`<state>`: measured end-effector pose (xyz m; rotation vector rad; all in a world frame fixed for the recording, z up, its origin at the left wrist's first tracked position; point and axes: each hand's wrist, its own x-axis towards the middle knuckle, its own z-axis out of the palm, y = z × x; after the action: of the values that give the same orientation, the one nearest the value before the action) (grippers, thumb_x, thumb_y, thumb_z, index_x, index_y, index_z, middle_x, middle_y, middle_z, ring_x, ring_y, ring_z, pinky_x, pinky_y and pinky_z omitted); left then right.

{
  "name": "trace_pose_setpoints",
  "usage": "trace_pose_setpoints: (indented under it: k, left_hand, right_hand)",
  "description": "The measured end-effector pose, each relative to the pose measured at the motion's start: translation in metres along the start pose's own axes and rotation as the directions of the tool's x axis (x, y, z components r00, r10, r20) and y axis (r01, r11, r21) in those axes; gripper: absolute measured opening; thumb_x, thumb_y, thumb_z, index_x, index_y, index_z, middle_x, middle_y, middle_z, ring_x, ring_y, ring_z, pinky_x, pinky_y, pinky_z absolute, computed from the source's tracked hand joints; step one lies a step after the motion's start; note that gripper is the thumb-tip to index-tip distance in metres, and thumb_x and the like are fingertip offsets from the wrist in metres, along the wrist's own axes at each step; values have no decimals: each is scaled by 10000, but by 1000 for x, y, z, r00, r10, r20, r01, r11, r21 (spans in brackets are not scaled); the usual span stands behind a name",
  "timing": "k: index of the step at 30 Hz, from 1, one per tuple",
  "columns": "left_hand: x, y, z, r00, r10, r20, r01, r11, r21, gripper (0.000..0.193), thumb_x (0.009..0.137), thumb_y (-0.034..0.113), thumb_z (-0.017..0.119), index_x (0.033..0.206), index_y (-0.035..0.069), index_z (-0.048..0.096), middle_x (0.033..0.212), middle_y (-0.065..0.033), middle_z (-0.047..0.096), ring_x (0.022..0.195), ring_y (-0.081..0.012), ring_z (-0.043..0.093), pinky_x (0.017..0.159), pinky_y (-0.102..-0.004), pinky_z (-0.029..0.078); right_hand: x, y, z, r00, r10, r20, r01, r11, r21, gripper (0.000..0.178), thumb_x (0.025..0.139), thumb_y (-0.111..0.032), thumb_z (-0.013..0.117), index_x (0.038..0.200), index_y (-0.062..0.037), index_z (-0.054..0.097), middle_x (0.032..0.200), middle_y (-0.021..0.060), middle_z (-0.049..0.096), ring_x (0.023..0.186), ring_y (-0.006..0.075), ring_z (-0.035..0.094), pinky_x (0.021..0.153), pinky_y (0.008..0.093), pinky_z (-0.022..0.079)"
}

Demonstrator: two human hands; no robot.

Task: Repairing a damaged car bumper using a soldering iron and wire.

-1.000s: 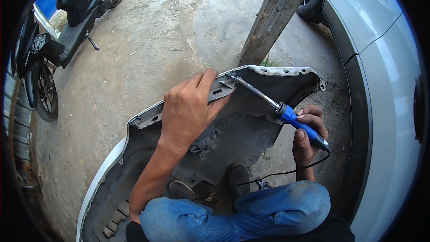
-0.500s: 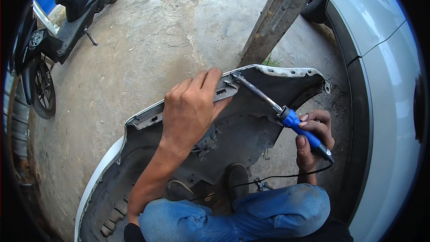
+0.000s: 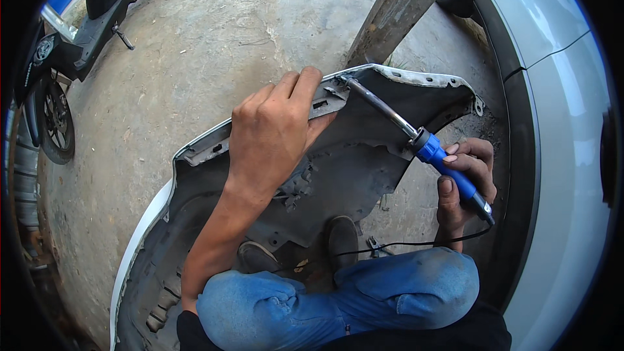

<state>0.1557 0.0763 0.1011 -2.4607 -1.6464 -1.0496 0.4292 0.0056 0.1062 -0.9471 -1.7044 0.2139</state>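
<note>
A car bumper, white outside and dark grey inside, stands in front of my knees with its inner side toward me. My left hand is closed over its upper edge, fingers over the far side and thumb beneath the slotted flange. In my right hand is a soldering iron with a blue handle and a long metal barrel. Its tip touches the bumper's edge just right of my left fingers, where the plastic looks rough and dark. A black cord trails from the handle across my knee.
A wooden post rises just beyond the bumper. The light-coloured car stands close on my right. A black motor scooter is parked at the far left. Below the bumper, my shoes rest on the concrete floor.
The bumper's edge, my left hand and the iron's tip sit higher in the picture. My right hand has shifted slightly right and the iron's tip stays at the same spot on the edge.
</note>
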Motion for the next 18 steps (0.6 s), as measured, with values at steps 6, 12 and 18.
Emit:
trace_pose_setpoints:
  k: [6,12,18]
  left_hand:
    - [-1,-1,-1,1000,6,-9,-6,1000,5,459,777,236,870,1152,60,673,995,-139,736,888,-353,732,746,-435,572]
    - [-3,0,1,1000,3,-16,-2,1000,6,461,779,243,870,1152,58,673,987,-138,737,881,-349,734,740,-433,573]
    - [-2,-1,0,1000,-2,-13,2,1000,17,447,784,241,865,1145,59,674,980,-138,735,872,-347,733,735,-430,573]
  right_hand:
    - [0,-4,1,999,-5,50,6,1000,-23,231,837,-191,809,1009,-45,761,1026,124,624,944,232,696,830,390,615]
    - [0,-6,0,1000,-9,28,11,998,-66,234,825,-205,826,993,-55,766,1009,117,631,929,229,701,835,387,611]
    - [0,-5,0,999,-22,48,25,997,-74,244,818,-212,837,995,-58,769,1008,117,637,920,227,705,827,384,615]
